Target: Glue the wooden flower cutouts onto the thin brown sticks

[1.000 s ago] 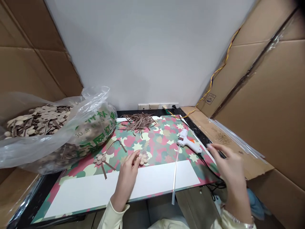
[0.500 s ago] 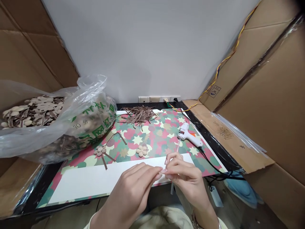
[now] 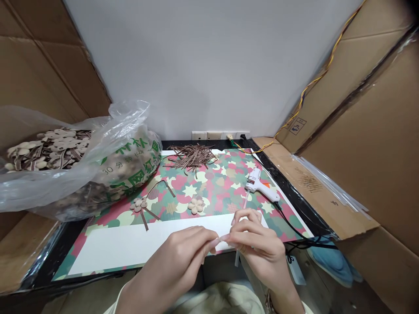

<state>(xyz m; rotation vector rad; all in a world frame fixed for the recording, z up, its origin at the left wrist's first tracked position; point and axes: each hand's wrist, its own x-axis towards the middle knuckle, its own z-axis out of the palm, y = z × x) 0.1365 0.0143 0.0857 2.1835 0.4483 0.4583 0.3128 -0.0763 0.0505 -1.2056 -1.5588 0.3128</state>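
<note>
My left hand (image 3: 185, 253) and my right hand (image 3: 258, 244) meet fingertip to fingertip above the table's front edge. Both are closed in a pinch, and whatever sits between the tips is too small to make out. Beyond them a beige flower-shaped piece (image 3: 195, 206) lies on the patterned board. To its left is another flower piece (image 3: 139, 204) with brown ribbon strips around it. A white glue gun (image 3: 262, 185) rests behind my right hand; a long translucent glue stick (image 3: 237, 258) runs from it, partly hidden by that hand.
A plastic bag (image 3: 124, 165) full of flower pieces and ribbons stands at the left. A heap of brown strips (image 3: 193, 158) lies at the back. Cardboard walls flank the table, with clear sticks (image 3: 329, 183) on the right. The gun's black cable (image 3: 291, 224) crosses the edge.
My fingertips have drawn slightly apart, with the left hand lower and the right hand a little to the right. The view has shifted slightly; the things on the table have stayed in place.
</note>
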